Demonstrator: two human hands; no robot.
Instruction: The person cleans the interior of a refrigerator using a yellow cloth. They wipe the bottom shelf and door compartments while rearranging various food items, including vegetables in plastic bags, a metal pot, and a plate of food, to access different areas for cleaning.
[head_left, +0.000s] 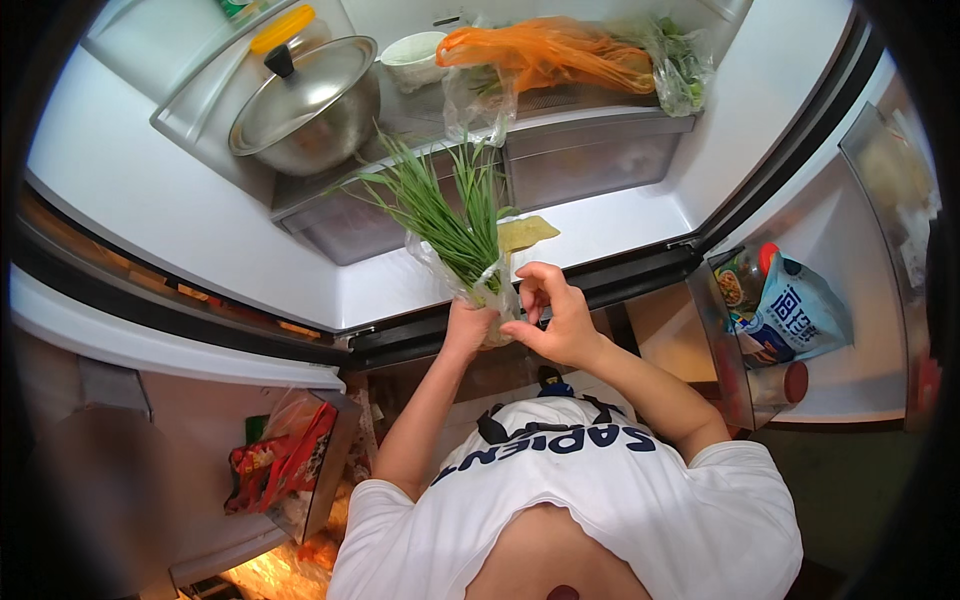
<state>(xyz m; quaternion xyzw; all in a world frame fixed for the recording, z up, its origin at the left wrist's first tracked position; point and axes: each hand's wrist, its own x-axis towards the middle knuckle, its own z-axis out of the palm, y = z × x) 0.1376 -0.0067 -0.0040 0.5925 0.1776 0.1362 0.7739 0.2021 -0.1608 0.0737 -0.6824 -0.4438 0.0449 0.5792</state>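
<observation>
A bunch of long green leafy stalks, which look like garlic chives (454, 225), stands in a clear plastic bag (435, 259) with its leaves fanning out of the top. My left hand (472, 326) grips the lower end of the bag and stalks. Just right of the bunch, my right hand (559, 311) is raised with thumb and forefinger apart and nothing seen between them. Both hands are in front of an open refrigerator. Behind the bunch, a flat yellowish piece (529, 232) lies on the white refrigerator floor (622, 217); what it is I cannot tell.
On the shelf are a lidded steel pot (319, 112), a yellow-lidded jar (289, 34), a white bowl (412, 56), an orange plastic bag (555, 56) and bagged greens (679, 71). Translucent drawers (592, 161) sit below. Door bins hold a blue pouch (795, 315) and red packets (281, 457).
</observation>
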